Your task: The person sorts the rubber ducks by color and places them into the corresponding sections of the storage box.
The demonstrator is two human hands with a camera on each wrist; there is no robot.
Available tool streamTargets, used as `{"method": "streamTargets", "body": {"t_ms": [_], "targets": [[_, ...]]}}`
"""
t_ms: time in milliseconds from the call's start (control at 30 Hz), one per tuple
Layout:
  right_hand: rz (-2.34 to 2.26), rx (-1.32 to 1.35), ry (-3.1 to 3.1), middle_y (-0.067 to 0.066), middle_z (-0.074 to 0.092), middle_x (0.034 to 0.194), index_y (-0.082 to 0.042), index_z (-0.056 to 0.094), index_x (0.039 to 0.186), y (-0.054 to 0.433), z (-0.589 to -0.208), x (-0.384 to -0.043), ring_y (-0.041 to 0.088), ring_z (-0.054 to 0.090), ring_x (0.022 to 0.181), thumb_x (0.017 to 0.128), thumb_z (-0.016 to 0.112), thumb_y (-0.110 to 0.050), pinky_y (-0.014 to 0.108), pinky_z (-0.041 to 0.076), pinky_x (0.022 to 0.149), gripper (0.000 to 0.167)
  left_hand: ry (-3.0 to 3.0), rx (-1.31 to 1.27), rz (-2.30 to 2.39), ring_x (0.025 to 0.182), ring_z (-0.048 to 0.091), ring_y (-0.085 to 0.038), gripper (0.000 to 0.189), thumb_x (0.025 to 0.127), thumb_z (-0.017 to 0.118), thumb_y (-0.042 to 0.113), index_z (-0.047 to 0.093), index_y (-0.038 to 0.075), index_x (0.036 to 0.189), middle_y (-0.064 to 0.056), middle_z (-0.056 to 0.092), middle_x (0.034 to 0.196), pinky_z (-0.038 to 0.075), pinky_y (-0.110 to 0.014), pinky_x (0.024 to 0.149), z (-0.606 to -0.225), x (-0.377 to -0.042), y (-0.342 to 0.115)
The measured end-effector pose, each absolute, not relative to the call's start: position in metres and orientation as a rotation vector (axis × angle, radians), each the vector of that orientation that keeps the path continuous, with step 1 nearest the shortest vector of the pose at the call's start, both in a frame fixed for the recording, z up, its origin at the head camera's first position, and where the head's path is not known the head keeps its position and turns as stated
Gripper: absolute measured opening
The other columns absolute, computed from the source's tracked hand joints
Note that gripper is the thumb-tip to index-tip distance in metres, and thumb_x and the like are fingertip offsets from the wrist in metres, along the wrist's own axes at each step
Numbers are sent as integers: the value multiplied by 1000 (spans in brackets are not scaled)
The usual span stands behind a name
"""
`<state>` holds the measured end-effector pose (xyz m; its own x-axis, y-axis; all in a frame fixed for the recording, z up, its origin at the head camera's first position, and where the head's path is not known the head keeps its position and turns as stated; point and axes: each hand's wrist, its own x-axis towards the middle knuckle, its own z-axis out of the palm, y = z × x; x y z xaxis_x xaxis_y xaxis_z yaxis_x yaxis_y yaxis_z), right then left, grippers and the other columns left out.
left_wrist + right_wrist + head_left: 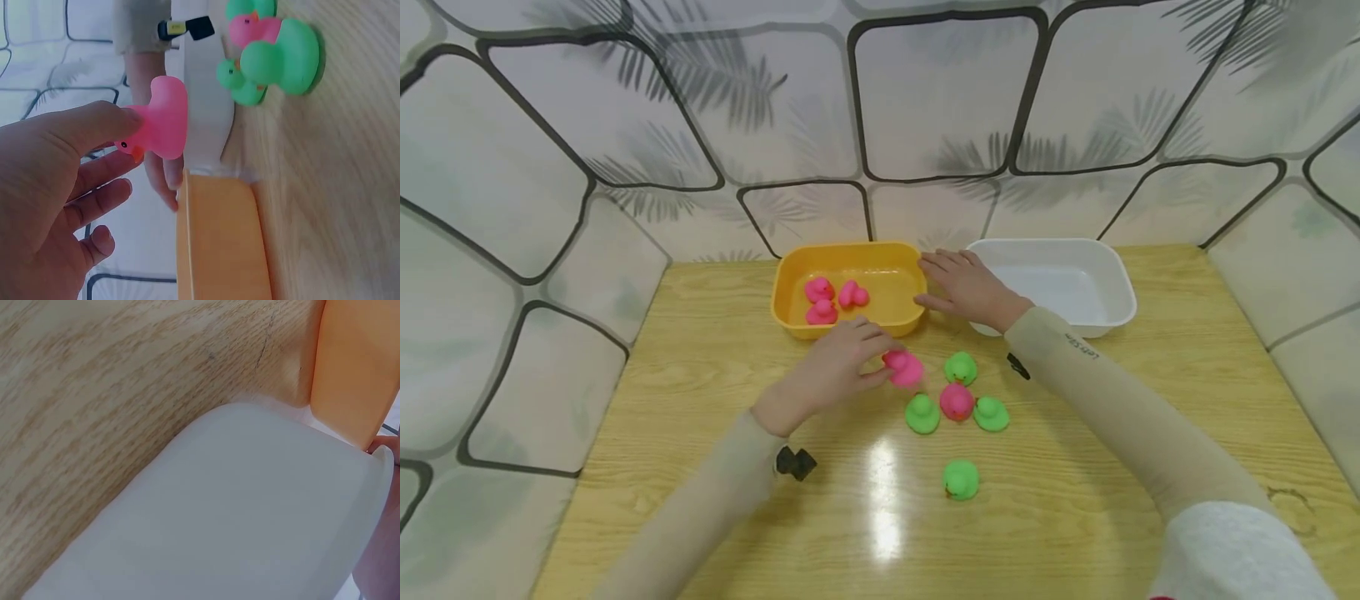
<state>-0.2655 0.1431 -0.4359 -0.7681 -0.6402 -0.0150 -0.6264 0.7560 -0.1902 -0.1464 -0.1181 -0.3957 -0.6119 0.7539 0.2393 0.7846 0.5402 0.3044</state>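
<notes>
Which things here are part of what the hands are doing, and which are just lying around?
In use:
left hand pinching pink duck
yellow tub holding three pink ducks
right hand between the tubs

Lying about:
white tub
green ducks

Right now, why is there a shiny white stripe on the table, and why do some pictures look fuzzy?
Head view: lamp glare on the glossy wooden table, and the wall lines bend. Left wrist view: green rubber ducks are blurry. Right wrist view: the white plastic tub is close and soft.
</notes>
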Motion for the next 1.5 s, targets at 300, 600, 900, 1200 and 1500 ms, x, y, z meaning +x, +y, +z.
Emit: {"method": "streamTargets", "body": {"t_ms": [300,600,900,1200,1500], "targets": [[-281,-1044,2862,21,38,164,1,39,158,142,-433,-265,42,30,153,107,53,-50,61,21,123,73,-2685,-1214,-678,107,64,-31,26,91,81,12,75,2,114,-11,74,111,48,-46,99,-390,-178,-141],[-266,-1031,2859,20,38,164,0,38,159,142,-432,-265,41,30,153,107,53,-50,60,21,123,74,-2799,-1038,-708,101,61,-33,29,94,78,15,73,2,120,-13,74,111,46,-48,97,-397,-206,-154],[-274,-1029,2852,20,37,164,1,38,159,142,-432,-264,41,29,153,107,52,-50,61,20,123,74,-2878,-959,-710,100,59,-34,30,96,76,17,73,0,121,-15,73,110,48,-47,92,-398,-216,-155],[-254,-1054,2856,21,37,164,0,37,159,141,-435,-265,42,30,153,107,52,-51,61,21,123,75,-2826,-884,-893,101,60,-40,29,96,76,14,72,-2,120,-19,72,116,49,-49,92,-390,-215,-157],[-258,-1042,2853,21,37,164,1,37,159,143,-433,-266,41,30,153,108,52,-49,61,21,123,73,-2724,-1024,-799,98,63,-33,21,94,78,14,76,2,111,-14,75,103,49,-48,95,-395,-205,-145]]}}
